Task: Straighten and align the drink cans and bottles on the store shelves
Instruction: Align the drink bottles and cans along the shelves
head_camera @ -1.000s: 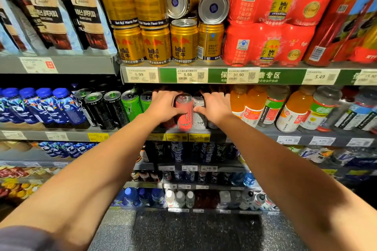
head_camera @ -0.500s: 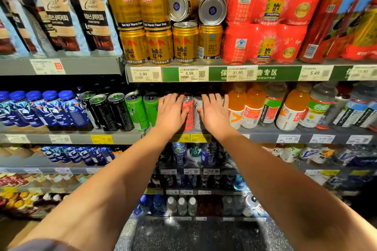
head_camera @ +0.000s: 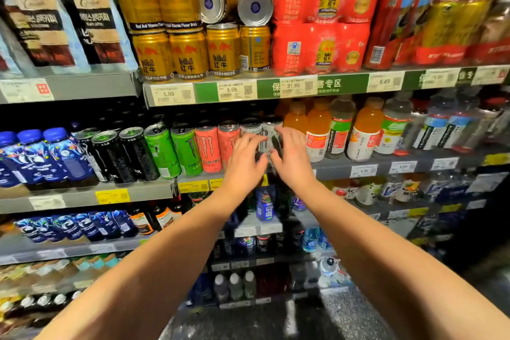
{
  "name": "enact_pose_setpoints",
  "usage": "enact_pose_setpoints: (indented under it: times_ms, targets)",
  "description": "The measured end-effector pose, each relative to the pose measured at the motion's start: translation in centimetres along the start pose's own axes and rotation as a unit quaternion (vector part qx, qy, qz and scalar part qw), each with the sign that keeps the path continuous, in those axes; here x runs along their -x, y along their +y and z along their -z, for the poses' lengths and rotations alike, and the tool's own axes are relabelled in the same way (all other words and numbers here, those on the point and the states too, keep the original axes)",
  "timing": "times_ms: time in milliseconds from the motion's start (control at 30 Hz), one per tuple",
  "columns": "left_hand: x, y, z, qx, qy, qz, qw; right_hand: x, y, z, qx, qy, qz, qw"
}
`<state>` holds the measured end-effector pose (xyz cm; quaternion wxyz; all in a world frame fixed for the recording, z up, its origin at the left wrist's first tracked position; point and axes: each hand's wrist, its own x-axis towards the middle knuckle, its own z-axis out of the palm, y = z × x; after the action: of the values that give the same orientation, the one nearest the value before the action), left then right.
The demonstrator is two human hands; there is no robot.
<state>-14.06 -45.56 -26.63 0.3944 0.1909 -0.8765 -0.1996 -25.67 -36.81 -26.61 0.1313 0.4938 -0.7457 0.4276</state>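
The fingers [head_camera: 255,139] of the left hand [head_camera: 244,159] and the right hand [head_camera: 292,154] are spread and relaxed, reaching toward the silver cans [head_camera: 271,132] — contact is blurred, so I cannot tell whether they touch. The step looks like squaring these cans with the pink cans [head_camera: 208,148] on the middle shelf [head_camera: 386,167]; next comes a gentle nudge into line.

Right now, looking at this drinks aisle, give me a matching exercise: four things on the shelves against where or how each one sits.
Things:
1. gold cans lying on their sides
2. pink cans
3. blue-capped bottles
4. orange bottles

Places:
A. far left of the middle shelf
B. just right of the hands
C. stacked on upright gold cans, top shelf
D. between green cans and white cans

Pairs: 1-C, 2-D, 3-A, 4-B
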Motion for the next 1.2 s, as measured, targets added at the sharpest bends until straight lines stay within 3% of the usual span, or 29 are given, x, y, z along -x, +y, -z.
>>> enact_pose_setpoints:
  times_ms: [133,367,533,767,900,967,1067,1200]
  targets:
    - [-0.5,3.0,-2.6,0.054,-0.046,0.051,0.996,0.5,2.2,3.3,-0.037,0.013,-0.087,0.995]
    - [-2.5,7.5,-8.8,0.106,-0.032,0.158,0.981,-1.2,8.6,8.3,-0.095,0.010,-0.190,0.977]
    - [-3.6,10.5,-11.8,0.072,-0.010,0.172,0.982,-2.7,12.1,10.3,-0.119,-0.015,-0.193,0.974]
    - [-5.2,12.6,-13.6,0.064,0.018,0.272,0.960,-3.2,14.1,11.5,-0.115,-0.075,-0.206,0.969]
    - [-5.2,13.0,-13.9,0.075,0.018,0.275,0.958,-3.1,14.5,11.4,-0.118,-0.093,-0.213,0.965]
    - [-5.3,13.2,-14.0,0.075,0.021,0.265,0.961,-3.2,14.6,11.4,-0.111,-0.075,-0.215,0.967]
    - [-5.7,13.5,-14.5,0.084,0.033,0.230,0.969,-2.8,14.8,12.2,-0.068,0.016,-0.213,0.975]
    - [-6.9,14.9,-15.5,0.149,0.005,0.255,0.955,-2.2,15.9,12.9,-0.033,0.104,-0.235,0.966]
